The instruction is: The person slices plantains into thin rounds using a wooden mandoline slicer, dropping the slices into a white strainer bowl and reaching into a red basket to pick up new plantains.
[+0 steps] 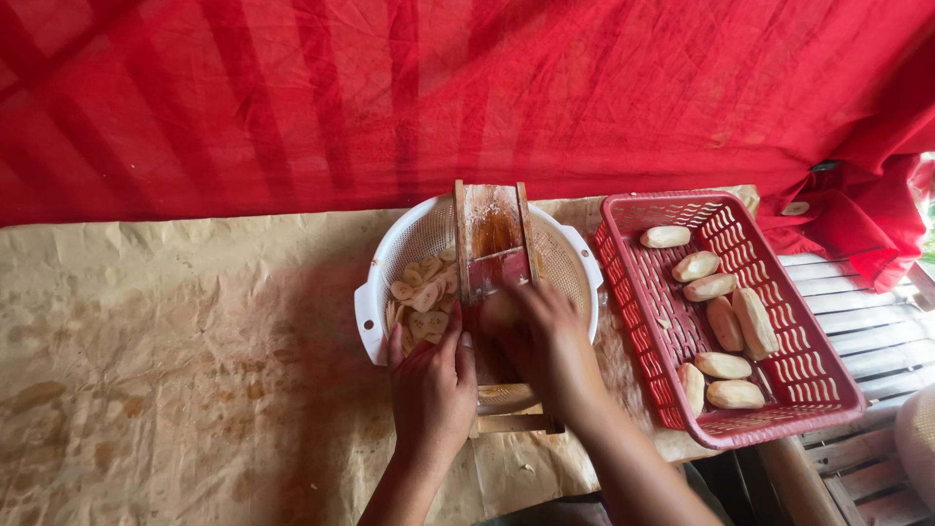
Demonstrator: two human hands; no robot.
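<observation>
Red cloth backdrop; brown paper covers the table. Wooden slicer lies across a white colander holding pale slices. Left hand grips the slicer's side, fingers curled on it. Right hand presses a peeled piece onto the board, fingers together. Red basket of peeled pieces just beside.
</observation>
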